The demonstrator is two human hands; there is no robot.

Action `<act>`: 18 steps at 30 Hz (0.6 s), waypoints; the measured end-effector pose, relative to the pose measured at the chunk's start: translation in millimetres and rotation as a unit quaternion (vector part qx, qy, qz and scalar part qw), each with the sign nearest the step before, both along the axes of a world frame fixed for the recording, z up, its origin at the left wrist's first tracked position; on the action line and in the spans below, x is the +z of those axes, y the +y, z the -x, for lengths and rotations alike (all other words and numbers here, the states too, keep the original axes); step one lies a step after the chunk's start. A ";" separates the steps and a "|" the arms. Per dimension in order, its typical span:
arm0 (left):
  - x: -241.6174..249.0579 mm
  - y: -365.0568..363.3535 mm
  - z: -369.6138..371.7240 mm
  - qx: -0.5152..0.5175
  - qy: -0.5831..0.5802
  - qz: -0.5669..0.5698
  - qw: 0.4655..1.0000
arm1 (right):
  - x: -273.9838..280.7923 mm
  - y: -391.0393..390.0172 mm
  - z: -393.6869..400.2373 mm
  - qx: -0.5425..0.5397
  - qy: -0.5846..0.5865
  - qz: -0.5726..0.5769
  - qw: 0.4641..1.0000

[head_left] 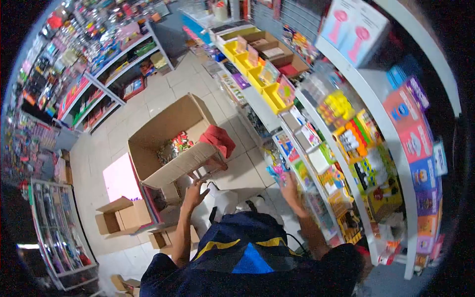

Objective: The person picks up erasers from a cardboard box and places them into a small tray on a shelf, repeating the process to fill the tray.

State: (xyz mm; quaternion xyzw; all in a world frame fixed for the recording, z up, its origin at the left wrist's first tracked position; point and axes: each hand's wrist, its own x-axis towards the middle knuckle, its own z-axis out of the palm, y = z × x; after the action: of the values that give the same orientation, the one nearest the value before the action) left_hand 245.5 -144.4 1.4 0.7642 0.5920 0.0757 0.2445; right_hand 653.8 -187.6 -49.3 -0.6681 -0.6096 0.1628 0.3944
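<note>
- Sitting right at the tips of the right hand's fingers is a small bright thing [278, 170], pink and blue.
- It looks like the right hand [290, 188] touches it, but the spot is blurry. I cannot tell if the fingers hold it or how wide they are.
- That bright thing is beside the low part of the long shelf [267, 118] on the right side.
- The left hand [195, 194] is out in front, with its fingers a bit bent and spread. I see nothing in them.
- Near the left hand is a big cardboard box [170, 167], open at the top. The hand is just outside the box's near side.
- In the big box is a pile of little sweets or toys [180, 142], red, green and white. I cannot tell which. They are a bit away from the left fingers.
- A red cloth [218, 139] hangs over one corner of the big box, on the side closer to the right hand.
- A brown stool [216, 165] is under that corner, just past the left fingers.
- To the left of the big box lies a pale pink sheet [121, 177], and near it is a small open box [122, 218].
- Yellow bins [274, 95] stand in a row on the long shelf, farther off than the right hand.
- Pale square tiles [244, 166] cover the floor.
</note>
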 end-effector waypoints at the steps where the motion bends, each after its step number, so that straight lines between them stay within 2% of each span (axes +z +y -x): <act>1: 6.6 1.0 7.9 0.017 0.006 -0.004 1.000 | 18.0 10.1 23.1 0.047 0.026 0.008 0.999; 4: 5.1 2.0 40.7 0.080 -0.008 -0.049 0.996 | 16.5 44.3 77.2 0.150 0.077 0.074 0.983; 6: 11.3 3.7 63.0 0.122 -0.056 -0.100 0.986 | 27.1 67.0 110.0 0.201 0.069 0.074 0.974; 10: 19.4 4.3 107.9 0.195 -0.046 -0.108 0.974 | 43.3 118.7 170.2 0.279 0.043 0.070 0.957; 11: 18.7 5.2 118.5 0.197 -0.046 -0.110 0.973 | 36.9 132.8 183.1 0.299 0.037 0.026 0.953; 14: 9.7 10.7 155.3 0.213 -0.047 -0.111 0.970 | 44.6 165.9 222.7 0.316 0.037 0.044 0.947; 15: 8.5 14.7 164.0 0.224 -0.048 -0.106 0.967 | 45.6 177.7 238.3 0.323 0.056 0.005 0.945; 18: 6.1 22.4 191.6 0.228 -0.031 -0.094 0.969 | 51.5 204.0 273.3 0.331 0.038 0.008 0.943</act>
State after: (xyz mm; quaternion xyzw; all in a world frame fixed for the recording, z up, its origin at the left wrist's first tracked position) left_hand 53.8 -122.0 7.5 0.6263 0.7328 0.2079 0.1659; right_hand 380.5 16.4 2.2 -0.4250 -0.7795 0.3141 0.3363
